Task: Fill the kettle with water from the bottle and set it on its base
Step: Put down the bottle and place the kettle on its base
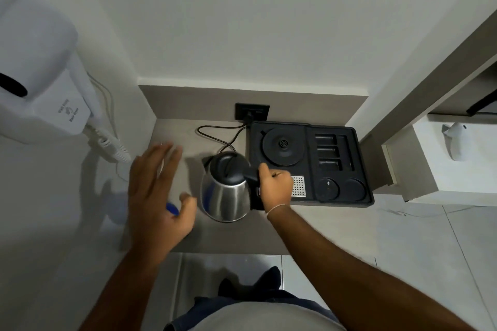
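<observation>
The stainless kettle [226, 191] stands on the counter [231, 236] at frame centre, lid down, its black handle pointing right into the right hand [275, 185], whose fingers are wrapped around it. The round base [282, 145] sits in the black tray [360, 166], up and to the right of the kettle, just beside it. The left hand [157, 191] hovers left of centre, fingers spread wide, over a blue cap [172, 208], likely the bottle's, mostly hidden. That hand is nearer the bottle.

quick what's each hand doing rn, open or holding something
Left hand: open, fingers spread, holding nothing.
Right hand: closed on the kettle handle.
</observation>
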`<state>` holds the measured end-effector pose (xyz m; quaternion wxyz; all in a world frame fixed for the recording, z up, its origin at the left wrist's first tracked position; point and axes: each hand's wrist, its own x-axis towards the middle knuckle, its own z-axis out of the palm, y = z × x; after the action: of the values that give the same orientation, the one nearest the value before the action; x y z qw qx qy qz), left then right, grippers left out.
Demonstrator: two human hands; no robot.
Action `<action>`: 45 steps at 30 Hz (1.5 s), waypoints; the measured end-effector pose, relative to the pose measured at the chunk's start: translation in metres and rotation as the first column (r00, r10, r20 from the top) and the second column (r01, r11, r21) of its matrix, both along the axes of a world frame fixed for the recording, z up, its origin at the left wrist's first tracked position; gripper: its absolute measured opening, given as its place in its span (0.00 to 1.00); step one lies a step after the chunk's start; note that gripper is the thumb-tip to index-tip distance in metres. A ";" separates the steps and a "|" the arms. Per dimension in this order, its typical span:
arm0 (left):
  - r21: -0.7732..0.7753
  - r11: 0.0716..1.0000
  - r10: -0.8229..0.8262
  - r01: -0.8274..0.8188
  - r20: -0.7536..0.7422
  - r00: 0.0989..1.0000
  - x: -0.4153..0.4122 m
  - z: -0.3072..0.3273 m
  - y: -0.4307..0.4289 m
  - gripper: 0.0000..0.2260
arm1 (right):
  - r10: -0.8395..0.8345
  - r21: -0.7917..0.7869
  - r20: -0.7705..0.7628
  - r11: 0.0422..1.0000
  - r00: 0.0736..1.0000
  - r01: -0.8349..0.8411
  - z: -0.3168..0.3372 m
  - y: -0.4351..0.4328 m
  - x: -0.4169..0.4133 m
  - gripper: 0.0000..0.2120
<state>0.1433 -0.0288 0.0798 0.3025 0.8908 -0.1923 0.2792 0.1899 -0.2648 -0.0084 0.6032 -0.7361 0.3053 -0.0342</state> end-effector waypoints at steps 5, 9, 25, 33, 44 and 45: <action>-0.074 0.997 0.008 -0.011 -0.048 0.999 0.038 0.003 -0.040 0.35 | -0.123 -0.002 0.126 0.992 0.984 0.124 0.036 -0.043 0.037 0.33; -0.127 0.990 0.035 -0.066 -0.235 0.971 0.073 -0.001 -0.081 0.38 | -0.171 -0.048 0.156 0.982 0.973 0.180 0.058 -0.090 0.073 0.30; 0.122 0.993 0.046 -0.003 -0.349 0.936 0.131 -0.079 -0.132 0.38 | -0.193 -0.109 0.037 0.974 0.980 0.196 0.007 -0.170 0.134 0.27; 0.152 0.988 0.059 0.002 -0.394 0.917 0.138 -0.095 -0.139 0.39 | 0.107 -0.093 -0.001 0.990 0.994 -0.107 0.015 -0.185 0.159 0.17; 0.188 0.982 0.083 0.001 -0.438 0.895 0.143 -0.098 -0.135 0.38 | 0.245 -0.180 -0.003 0.954 0.970 -0.241 0.008 -0.204 0.173 0.25; 0.190 0.982 0.086 -0.002 -0.434 0.897 0.144 -0.098 -0.135 0.38 | 0.222 -0.162 0.010 0.963 0.975 -0.218 0.005 -0.205 0.169 0.24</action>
<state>0.2874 -0.1635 -0.0186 0.2481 0.9590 -0.1238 0.0584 0.3591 -0.4700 -0.0037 0.5466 -0.8108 0.2094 -0.0018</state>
